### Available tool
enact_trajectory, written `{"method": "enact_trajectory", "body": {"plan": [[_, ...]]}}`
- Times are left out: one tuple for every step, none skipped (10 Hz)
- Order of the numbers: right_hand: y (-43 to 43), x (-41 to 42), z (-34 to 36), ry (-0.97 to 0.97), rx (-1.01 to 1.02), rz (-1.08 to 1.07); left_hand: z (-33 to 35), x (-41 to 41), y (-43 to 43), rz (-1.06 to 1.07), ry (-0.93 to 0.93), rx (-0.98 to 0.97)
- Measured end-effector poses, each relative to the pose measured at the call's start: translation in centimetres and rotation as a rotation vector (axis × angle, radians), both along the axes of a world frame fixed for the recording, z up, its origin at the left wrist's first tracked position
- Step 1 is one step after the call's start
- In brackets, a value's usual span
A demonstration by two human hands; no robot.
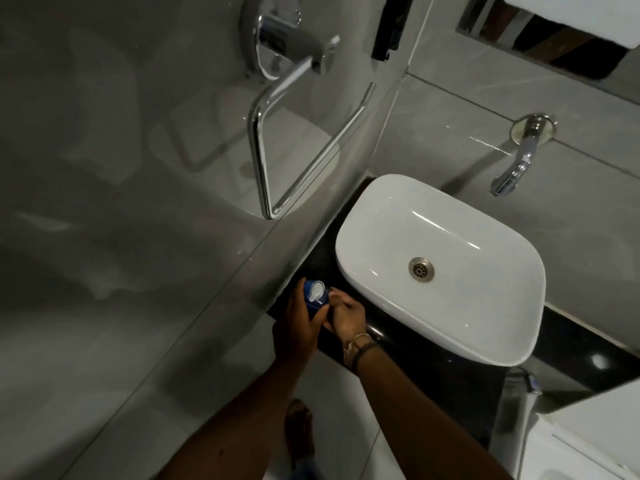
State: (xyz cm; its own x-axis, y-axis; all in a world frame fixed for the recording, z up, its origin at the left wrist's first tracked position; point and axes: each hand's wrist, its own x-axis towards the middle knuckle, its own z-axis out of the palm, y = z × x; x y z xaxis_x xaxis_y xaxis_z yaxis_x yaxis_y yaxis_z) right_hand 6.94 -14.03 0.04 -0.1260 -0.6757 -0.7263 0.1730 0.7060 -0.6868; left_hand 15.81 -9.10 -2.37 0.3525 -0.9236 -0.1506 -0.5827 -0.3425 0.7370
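Blue plastic bottle with white flip cap point(314, 295): upright on black polished counter point(429, 362), left of white ceramic basin point(491, 313). Left hand point(299, 327) wrapped round its body, gripping; right hand point(346, 315) just beside, fingers point(334, 296) curled loosely toward cap, holding nothing.

The glossy black stone worktop point(408, 362) runs along the grey tiled wall. A white rounded-rectangular ceramic basin point(440, 261) sits on it, covering most of its depth. At the worktop's left end, against the side wall, stands the blue bottle with a white pump top point(315, 296) in my grasp.
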Motion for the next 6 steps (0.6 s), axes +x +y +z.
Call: {"method": "enact_trajectory", "body": {"plan": [[-0.1,0.5,-0.1,0.016,0.005,0.003,-0.4,0.7,-0.2,-0.001,0.004,0.012],[-0.1,0.8,-0.7,0.035,-0.012,-0.002,-0.8,1.1,-0.4,0.001,0.032,0.019],[-0.1,0.9,-1.1,0.065,-0.019,-0.010,-0.7,1.0,-0.6,0.006,0.033,0.011],[-0.1,1.0,-1.4,0.083,-0.032,-0.021,-1.0,1.0,-0.6,0.006,0.032,0.015],[0.0,1.1,-0.4,0.060,-0.016,0.001,-0.5,1.1,-0.3,-0.001,0.016,0.012],[0.3,0.5,0.8,0.029,0.024,0.041,0.1,1.1,-0.5,0.030,-0.035,0.004]]}}
